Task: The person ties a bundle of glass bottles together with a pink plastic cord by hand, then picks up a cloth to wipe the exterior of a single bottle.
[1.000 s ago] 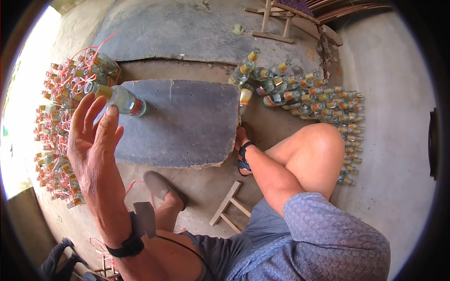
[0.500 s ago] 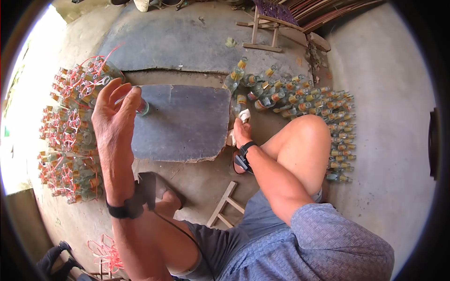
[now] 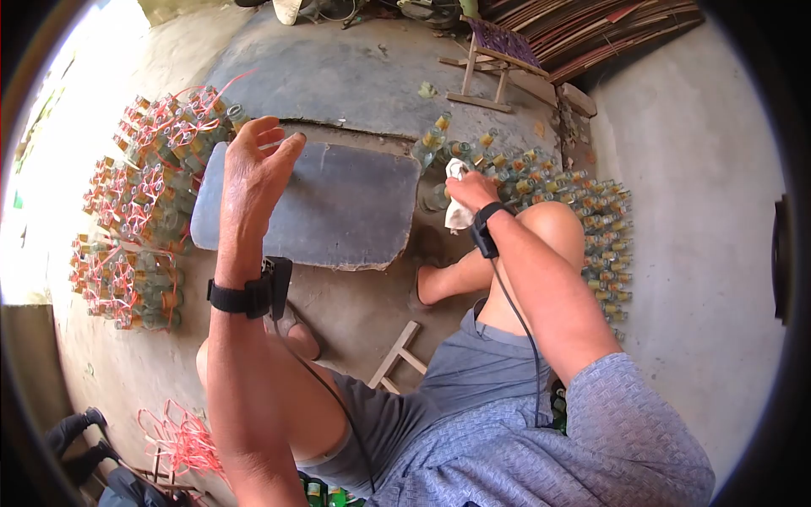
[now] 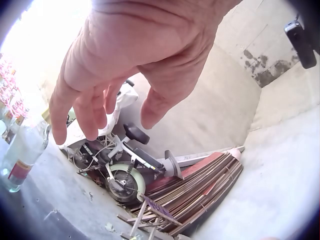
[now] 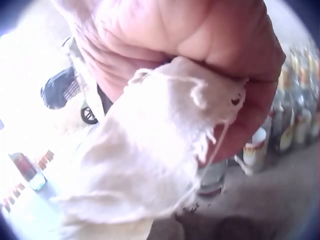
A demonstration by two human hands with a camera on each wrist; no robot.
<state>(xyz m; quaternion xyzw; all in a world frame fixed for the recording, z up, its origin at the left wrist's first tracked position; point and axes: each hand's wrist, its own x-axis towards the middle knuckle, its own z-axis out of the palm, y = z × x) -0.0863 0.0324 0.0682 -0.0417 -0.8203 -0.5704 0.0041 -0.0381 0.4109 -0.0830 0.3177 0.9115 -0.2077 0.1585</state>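
Note:
My left hand (image 3: 260, 173) hovers above the left part of a dark grey tabletop (image 3: 346, 211), fingers loosely bent and nothing in them. Beside it on the tabletop stands a clear glass bottle (image 4: 24, 157) with a red label; in the head view the hand hides most of it. My right hand (image 3: 477, 190) grips a crumpled white cloth (image 5: 145, 145) with frayed threads, which hangs below the fingers. That hand is just past the tabletop's right edge, overlapping the nearest of the glass bottles (image 3: 583, 203) standing on the floor.
Bundles of bottles tied with pink straps (image 3: 139, 203) stand left of the tabletop. Loose pink strapping (image 3: 184, 439) lies at lower left. Beyond are a small wooden stool (image 3: 498, 51), stacked strips (image 3: 583, 42) along the wall and a motorbike (image 4: 125, 175).
My right hand has come up from the tabletop's right edge, bringing the white cloth into full view. The head view has shifted, and my left hand now covers most of the bottle.

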